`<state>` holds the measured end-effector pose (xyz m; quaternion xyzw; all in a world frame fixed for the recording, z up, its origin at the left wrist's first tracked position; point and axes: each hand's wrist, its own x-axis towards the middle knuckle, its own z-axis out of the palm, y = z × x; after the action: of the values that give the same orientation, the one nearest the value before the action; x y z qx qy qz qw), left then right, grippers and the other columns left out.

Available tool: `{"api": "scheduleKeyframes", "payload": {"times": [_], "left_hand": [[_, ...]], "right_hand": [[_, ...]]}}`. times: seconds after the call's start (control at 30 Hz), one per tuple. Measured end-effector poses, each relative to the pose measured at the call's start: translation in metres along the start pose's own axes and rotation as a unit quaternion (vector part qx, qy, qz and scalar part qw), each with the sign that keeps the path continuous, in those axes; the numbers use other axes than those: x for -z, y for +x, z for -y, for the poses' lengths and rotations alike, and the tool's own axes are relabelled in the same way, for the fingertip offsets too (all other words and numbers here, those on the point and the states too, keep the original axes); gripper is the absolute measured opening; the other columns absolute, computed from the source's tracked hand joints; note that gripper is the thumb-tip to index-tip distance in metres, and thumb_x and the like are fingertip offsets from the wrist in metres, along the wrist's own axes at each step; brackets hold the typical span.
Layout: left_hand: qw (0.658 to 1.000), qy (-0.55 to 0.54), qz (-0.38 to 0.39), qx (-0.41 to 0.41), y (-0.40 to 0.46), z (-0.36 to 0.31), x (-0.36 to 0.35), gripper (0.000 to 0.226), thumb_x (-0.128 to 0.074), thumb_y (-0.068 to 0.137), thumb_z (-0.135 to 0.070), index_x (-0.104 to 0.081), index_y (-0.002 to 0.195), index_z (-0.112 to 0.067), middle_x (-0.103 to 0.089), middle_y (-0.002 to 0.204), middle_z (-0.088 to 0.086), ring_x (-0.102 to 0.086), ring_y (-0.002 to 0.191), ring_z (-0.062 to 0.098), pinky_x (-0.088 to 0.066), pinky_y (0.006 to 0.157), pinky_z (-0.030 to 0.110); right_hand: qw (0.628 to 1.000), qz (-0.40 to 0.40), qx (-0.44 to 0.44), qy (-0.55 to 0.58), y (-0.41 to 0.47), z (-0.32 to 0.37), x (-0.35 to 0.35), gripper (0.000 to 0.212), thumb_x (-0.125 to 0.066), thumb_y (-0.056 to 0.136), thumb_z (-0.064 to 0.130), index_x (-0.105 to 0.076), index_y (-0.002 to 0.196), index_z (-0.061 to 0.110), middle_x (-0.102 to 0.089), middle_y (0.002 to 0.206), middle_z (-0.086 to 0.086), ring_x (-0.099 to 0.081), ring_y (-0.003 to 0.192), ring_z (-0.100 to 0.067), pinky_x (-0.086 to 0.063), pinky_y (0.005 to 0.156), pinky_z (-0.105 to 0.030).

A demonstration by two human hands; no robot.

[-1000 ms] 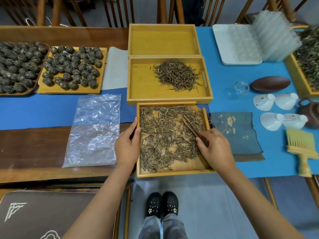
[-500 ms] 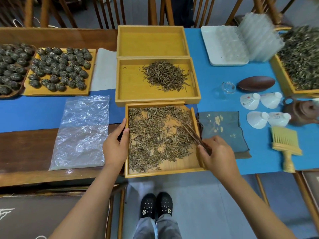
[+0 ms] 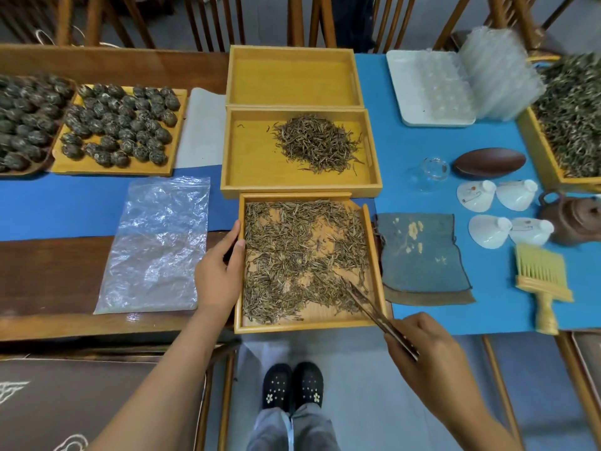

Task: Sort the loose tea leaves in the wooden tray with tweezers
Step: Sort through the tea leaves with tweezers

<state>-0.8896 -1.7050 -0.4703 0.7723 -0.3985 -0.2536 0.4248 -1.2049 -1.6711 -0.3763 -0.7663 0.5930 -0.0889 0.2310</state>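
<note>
Blue cloth [image 3: 419, 164] bare — trays [image 3: 300, 190] wall the left.

no readable text, labels or numbers anywhere; white mark on the brown cushion [image 3: 48, 402] is just decorative linework

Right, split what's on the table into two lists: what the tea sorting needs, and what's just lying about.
In use:
near tray of loose tea leaves
tweezers, held by the right hand
left hand, gripping the tray's left edge
middle tray with a small leaf pile

Lying about:
plastic bag
brush
grey cloth
white cups
tea balls
</note>
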Motion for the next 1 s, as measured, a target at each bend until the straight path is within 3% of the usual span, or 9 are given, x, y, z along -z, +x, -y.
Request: {"api": "scheduleKeyframes", "payload": {"times": [0.07, 0.17, 0.33, 0.47, 0.57, 0.7, 0.87, 0.93, 1.0], "left_hand": [[1.0, -0.002, -0.001, 0.003, 0.0, 0.0, -0.001, 0.035, -0.053, 0.096, -0.038, -0.049, 0.125, -0.058, -0.059, 0.082, -0.04, -0.054, 0.065, -0.004, -0.045, 0.063, 0.026], [1.0, -0.008, -0.003, -0.001, -0.001, 0.002, -0.001, 0.034, -0.053, 0.096, -0.039, -0.052, 0.128, -0.051, -0.058, 0.078, -0.037, -0.055, 0.064, 0.005, -0.047, 0.064, 0.031], [1.0, -0.009, 0.0, -0.007, -0.001, 0.0, -0.002, 0.034, -0.052, 0.097, -0.038, -0.05, 0.127, -0.054, -0.058, 0.085, -0.038, -0.056, 0.065, 0.003, -0.047, 0.062, 0.031], [1.0, 0.001, -0.006, -0.007, -0.002, -0.001, -0.001, 0.034, -0.053, 0.097, -0.036, -0.051, 0.129, -0.049, -0.057, 0.086, -0.04, -0.052, 0.058, -0.002, -0.042, 0.055, 0.023], [1.0, 0.004, -0.003, -0.001, -0.002, 0.0, -0.001, 0.035, -0.052, 0.097, -0.036, -0.054, 0.132, -0.042, -0.058, 0.082, -0.035, -0.051, 0.056, -0.002, -0.039, 0.053, 0.018], [1.0, 0.01, 0.004, 0.002, -0.003, -0.001, 0.0, 0.035, -0.051, 0.097, -0.037, -0.053, 0.132, -0.043, -0.065, 0.082, -0.022, -0.049, 0.052, -0.002, -0.034, 0.048, 0.015], [1.0, 0.008, 0.008, 0.003, -0.002, -0.003, 0.002, 0.035, -0.051, 0.098, -0.037, -0.051, 0.131, -0.046, -0.069, 0.086, -0.015, -0.045, 0.049, -0.001, -0.032, 0.049, 0.023], [1.0, 0.01, 0.011, 0.001, -0.003, -0.004, 0.002, 0.034, -0.05, 0.098, -0.037, -0.048, 0.13, -0.05, -0.069, 0.087, -0.017, -0.045, 0.049, -0.002, -0.031, 0.049, 0.023], [1.0, 0.006, 0.01, 0.002, -0.004, -0.005, 0.003, 0.034, -0.051, 0.098, -0.036, -0.046, 0.128, -0.053, -0.065, 0.09, -0.024, -0.046, 0.051, -0.002, -0.032, 0.05, 0.023]], "right_hand": [[1.0, 0.0, 0.013, 0.011, 0.005, 0.008, -0.002, 0.013, -0.076, 0.072, 0.004, -0.069, 0.081, 0.011, -0.051, 0.067, 0.0, -0.05, 0.055, -0.016, -0.031, 0.055, -0.019], [0.999, 0.03, 0.029, 0.016, 0.004, 0.016, -0.006, 0.021, -0.077, 0.07, 0.003, -0.07, 0.087, 0.012, -0.056, 0.071, -0.002, -0.054, 0.059, -0.017, -0.033, 0.055, -0.017], [0.999, 0.042, -0.027, 0.002, -0.014, 0.009, 0.003, 0.022, -0.083, 0.066, 0.008, -0.071, 0.083, 0.016, -0.057, 0.072, 0.003, -0.057, 0.055, -0.015, -0.032, 0.052, -0.013], [0.996, 0.048, 0.05, 0.062, 0.005, 0.042, -0.007, 0.021, -0.074, 0.074, 0.011, -0.071, 0.094, 0.018, -0.058, 0.077, 0.004, -0.056, 0.061, -0.011, -0.034, 0.06, -0.009], [0.989, 0.077, 0.118, 0.044, 0.027, 0.067, -0.024, 0.012, -0.063, 0.085, 0.02, -0.069, 0.094, 0.015, -0.055, 0.081, 0.002, -0.055, 0.069, -0.015, -0.043, 0.061, -0.021], [0.977, 0.128, 0.17, 0.022, 0.042, 0.076, -0.039, 0.019, -0.052, 0.09, 0.023, -0.065, 0.096, 0.01, -0.052, 0.087, -0.001, -0.051, 0.081, -0.018, -0.038, 0.068, -0.025], [0.986, 0.111, 0.122, 0.011, 0.029, 0.051, -0.022, 0.018, -0.062, 0.085, 0.02, -0.068, 0.102, 0.018, -0.055, 0.085, 0.003, -0.057, 0.073, -0.014, -0.044, 0.061, -0.021], [0.988, 0.112, 0.107, 0.014, 0.018, 0.038, -0.012, 0.027, -0.069, 0.079, 0.016, -0.069, 0.106, 0.022, -0.058, 0.084, 0.003, -0.06, 0.071, -0.013, -0.047, 0.063, -0.019], [0.99, 0.105, 0.093, 0.02, 0.011, 0.028, -0.004, 0.031, -0.071, 0.075, 0.016, -0.068, 0.105, 0.025, -0.059, 0.085, 0.006, -0.057, 0.073, -0.01, -0.04, 0.067, -0.009]]}}
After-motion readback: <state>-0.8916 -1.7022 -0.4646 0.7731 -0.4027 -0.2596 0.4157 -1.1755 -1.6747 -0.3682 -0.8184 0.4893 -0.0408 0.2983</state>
